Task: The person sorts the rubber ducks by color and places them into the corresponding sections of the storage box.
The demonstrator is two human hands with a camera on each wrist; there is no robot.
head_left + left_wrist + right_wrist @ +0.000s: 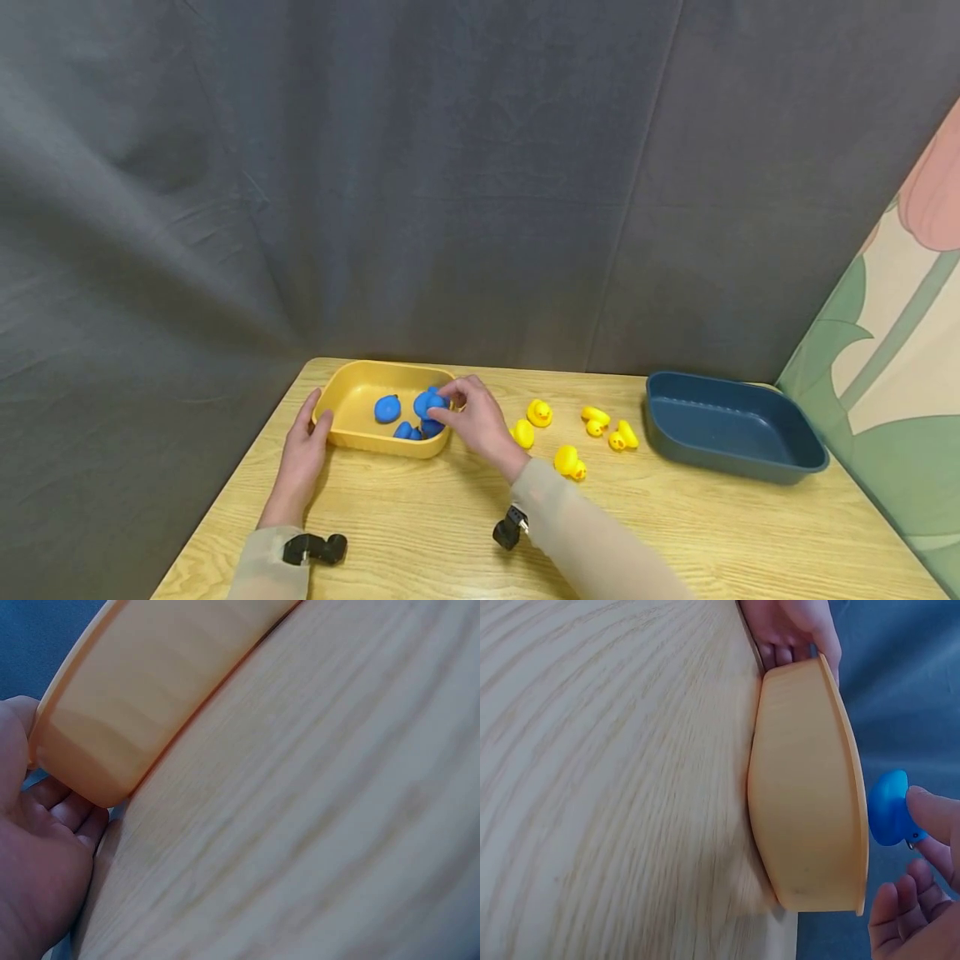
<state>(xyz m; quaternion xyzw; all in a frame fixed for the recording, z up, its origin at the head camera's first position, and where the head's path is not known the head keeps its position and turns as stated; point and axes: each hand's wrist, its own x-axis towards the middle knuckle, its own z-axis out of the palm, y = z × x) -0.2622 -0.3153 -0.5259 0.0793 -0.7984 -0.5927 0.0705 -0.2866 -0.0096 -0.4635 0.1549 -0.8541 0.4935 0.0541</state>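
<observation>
A yellow plastic bin stands at the back left of the table with several blue rubber ducks inside. My left hand grips its left end, the thumb at the rim and the fingers against the outer wall, as the left wrist view shows. Over the bin's right end, my right hand pinches a blue rubber duck between thumb and fingertips. That duck sits just above the rim in the right wrist view, and in the head view it overlaps the ducks below it.
Several yellow rubber ducks lie scattered on the wooden table, right of my right hand. Further right stands a dark blue bin with nothing in it. A grey curtain hangs behind the table, and a flower-patterned cloth borders the right side.
</observation>
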